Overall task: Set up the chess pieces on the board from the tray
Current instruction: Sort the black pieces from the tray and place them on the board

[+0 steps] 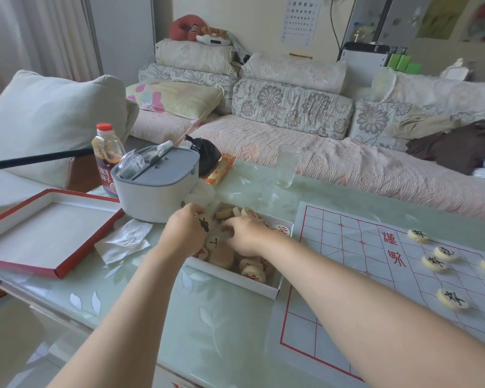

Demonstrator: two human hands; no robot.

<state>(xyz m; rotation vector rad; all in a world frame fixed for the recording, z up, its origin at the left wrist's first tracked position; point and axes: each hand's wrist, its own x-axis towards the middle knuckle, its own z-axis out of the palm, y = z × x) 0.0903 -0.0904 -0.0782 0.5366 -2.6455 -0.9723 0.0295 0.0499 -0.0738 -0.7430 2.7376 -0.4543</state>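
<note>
A white cardboard tray (235, 278) at the table's middle holds several round cream chess pieces (253, 272) with red or black characters. My left hand (185, 233) is over the tray's left side, shut on a black-marked piece (205, 224). My right hand (242, 236) reaches into the tray among the pieces with fingers bent down; its grip is hidden. To the right lies the paper board (356, 264) with red lines. Several black-marked pieces (452, 298) stand on the board's right part.
A red-edged box lid (39, 233) lies at the left. Behind the tray stand a grey-lidded white container (157, 189), a sauce bottle (107, 158), a crumpled tissue (125, 242) and a clear glass (287, 165). A sofa with cushions runs behind the table.
</note>
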